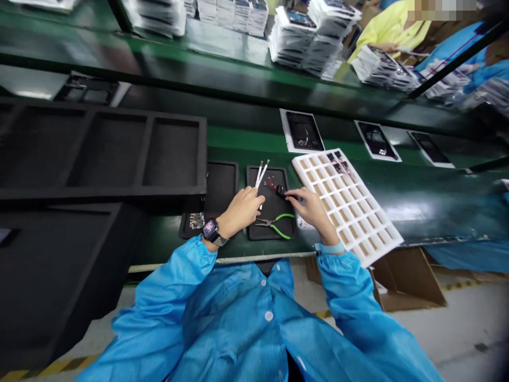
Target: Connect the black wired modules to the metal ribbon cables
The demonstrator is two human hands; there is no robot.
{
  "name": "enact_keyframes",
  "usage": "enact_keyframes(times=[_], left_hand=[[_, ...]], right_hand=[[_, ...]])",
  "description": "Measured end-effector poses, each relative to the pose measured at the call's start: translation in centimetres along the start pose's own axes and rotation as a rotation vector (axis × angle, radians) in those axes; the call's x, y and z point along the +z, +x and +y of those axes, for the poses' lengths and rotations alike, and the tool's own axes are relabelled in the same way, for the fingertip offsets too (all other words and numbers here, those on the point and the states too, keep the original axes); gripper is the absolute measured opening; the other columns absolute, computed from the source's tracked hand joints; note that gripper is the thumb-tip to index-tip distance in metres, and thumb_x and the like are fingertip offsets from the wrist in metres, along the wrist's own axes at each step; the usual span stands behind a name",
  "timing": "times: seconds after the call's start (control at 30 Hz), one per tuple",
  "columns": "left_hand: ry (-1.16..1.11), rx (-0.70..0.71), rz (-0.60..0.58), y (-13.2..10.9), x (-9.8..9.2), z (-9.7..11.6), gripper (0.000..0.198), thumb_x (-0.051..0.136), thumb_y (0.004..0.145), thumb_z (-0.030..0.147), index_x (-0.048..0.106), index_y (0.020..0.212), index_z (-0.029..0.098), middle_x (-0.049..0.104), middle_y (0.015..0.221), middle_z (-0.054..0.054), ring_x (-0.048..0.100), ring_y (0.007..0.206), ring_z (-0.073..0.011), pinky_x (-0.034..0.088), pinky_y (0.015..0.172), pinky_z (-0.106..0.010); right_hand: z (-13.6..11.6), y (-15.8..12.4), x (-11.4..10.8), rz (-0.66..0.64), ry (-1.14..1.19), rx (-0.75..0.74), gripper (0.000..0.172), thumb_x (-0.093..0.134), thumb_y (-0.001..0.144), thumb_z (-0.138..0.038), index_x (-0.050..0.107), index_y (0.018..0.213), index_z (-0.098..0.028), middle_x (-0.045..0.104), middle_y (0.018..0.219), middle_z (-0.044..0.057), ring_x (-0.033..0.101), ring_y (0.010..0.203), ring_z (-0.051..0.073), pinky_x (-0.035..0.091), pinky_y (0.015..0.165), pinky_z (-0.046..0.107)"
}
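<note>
My left hand is closed around two thin white sticks that point up over a small black tray. My right hand pinches a small black part above the same tray. Green-handled pliers lie on the tray just below both hands. A white compartment tray lies under my right wrist, with a few small dark parts in its far cells. I wear blue sleeves and a dark wristwatch on the left wrist.
A second black tray lies left of the first, with small parts at its near corner. Large black foam trays stand at left. White cards with dark parts lie on the green belt. Stacks sit on the upper shelf. Other people are at top right.
</note>
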State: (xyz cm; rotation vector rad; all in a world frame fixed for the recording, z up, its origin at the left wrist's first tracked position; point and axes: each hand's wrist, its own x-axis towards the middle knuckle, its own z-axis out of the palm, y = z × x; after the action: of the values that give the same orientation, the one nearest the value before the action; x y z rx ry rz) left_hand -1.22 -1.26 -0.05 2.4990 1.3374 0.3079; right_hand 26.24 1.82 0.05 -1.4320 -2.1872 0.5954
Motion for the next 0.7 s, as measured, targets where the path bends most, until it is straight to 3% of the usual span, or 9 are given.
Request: enact_keyframes(times=[0.1,0.27,0.33,0.43,0.57,0.7], left_hand=[[0.006,0.015,0.019,0.0,0.1,-0.3,0.009,0.064,0.101,0.017,0.071,0.106,0.018,0.068,0.117,-0.013,0.062,0.112,-0.0290,0.052,0.096,-0.042],[-0.004,0.068,0.048,0.4,0.4,-0.8,0.012,0.068,0.100,0.019,0.071,0.111,0.017,0.069,0.118,-0.013,0.063,0.115,-0.0291,0.053,0.099,-0.042],[-0.029,0.083,0.055,0.5,0.7,-0.8,0.008,0.067,0.099,0.016,0.072,0.107,0.017,0.070,0.115,-0.013,0.065,0.113,-0.0278,0.054,0.098,-0.039],[-0.043,0.145,0.085,0.9,0.7,-1.1,0.010,0.063,0.101,0.013,0.073,0.101,0.015,0.072,0.112,-0.014,0.068,0.111,-0.0266,0.054,0.098,-0.038],[-0.052,0.160,0.211,1.4,-0.2,-2.0,0.017,0.057,0.103,0.009,0.074,0.103,0.012,0.074,0.112,-0.015,0.071,0.111,-0.0271,0.056,0.099,-0.039],[-0.310,0.008,0.413,1.1,-1.4,-2.0,0.029,0.045,0.112,0.019,0.073,0.111,0.012,0.075,0.117,-0.015,0.074,0.113,-0.0253,0.059,0.100,-0.037]], right_hand=[[-0.5,-0.7,-0.1,0.050,0.195,0.105,0.025,0.066,0.100,-0.045,0.079,0.096,-0.024,0.079,0.087,0.007,0.072,0.084,0.028,0.055,0.081,0.042],[-1.9,0.0,0.2,0.033,0.418,0.172,0.043,0.067,0.099,-0.059,0.074,0.077,-0.023,0.075,0.073,0.005,0.069,0.073,0.024,0.055,0.076,0.040],[-2.2,0.4,0.1,-0.010,0.445,0.164,0.041,0.069,0.098,-0.059,0.077,0.079,-0.024,0.078,0.080,0.006,0.071,0.080,0.026,0.056,0.082,0.042],[-2.0,1.3,-0.1,-0.018,0.541,0.201,0.028,0.077,0.092,-0.056,0.084,0.098,-0.029,0.080,0.087,0.007,0.072,0.087,0.031,0.056,0.089,0.051],[-1.5,3.1,-0.1,0.020,0.658,0.259,0.016,0.082,0.088,-0.053,0.085,0.093,-0.038,0.069,0.074,0.012,0.065,0.075,0.033,0.051,0.081,0.059],[-2.2,4.3,-0.1,0.026,0.616,0.248,0.020,0.073,0.093,-0.056,0.082,0.084,-0.040,0.051,0.062,0.008,0.054,0.062,0.029,0.043,0.068,0.055]])
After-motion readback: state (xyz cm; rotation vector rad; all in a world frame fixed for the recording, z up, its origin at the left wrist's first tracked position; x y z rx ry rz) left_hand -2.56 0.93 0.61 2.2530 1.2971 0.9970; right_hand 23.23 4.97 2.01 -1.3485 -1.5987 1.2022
